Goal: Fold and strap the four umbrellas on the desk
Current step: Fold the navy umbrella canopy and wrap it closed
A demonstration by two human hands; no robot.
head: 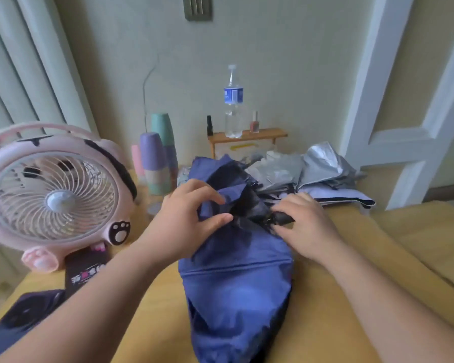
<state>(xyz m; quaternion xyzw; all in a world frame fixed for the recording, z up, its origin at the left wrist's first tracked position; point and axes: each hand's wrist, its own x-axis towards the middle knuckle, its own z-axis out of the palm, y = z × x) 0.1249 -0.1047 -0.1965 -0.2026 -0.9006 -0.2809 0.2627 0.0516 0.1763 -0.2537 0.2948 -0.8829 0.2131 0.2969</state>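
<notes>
Blue umbrella (pixel 236 284): middle of the desk (pixel 338 323), lying lengthways from 6 to 12 o'clock, canopy loose, no strap on yet.
Fabric: thin, synthetic-looking, faint sheen, black on the inside of the folds. I expect it to be soft, light and probably slippery, so pleats won't stay unless pinned down.
Frame: likely stiff ribs under the cloth. Lumpy bunching at the 12 o'clock half, smooth tube shape at the 6 o'clock half.
Left hand (pixel 186 213): thumb and fingers pinching a blue pleat on the bundle's 10 o'clock side.
Right hand (pixel 304 226): fingers curled onto a small black hard part (pixel 281 218) on the 3 o'clock side. Can't tell if it's a strap tab or a frame piece.
Where to hold: grip the hard part to steady it, take the cloth by the pleat edges, wrap tight before strapping.
Silver umbrella (pixel 299 169): crumpled foil-like heap at 1 o'clock, just behind the blue one, unfolded.
Fan (pixel 55 195): pink plastic, round, at 9 o'clock, apart from the work.
</notes>
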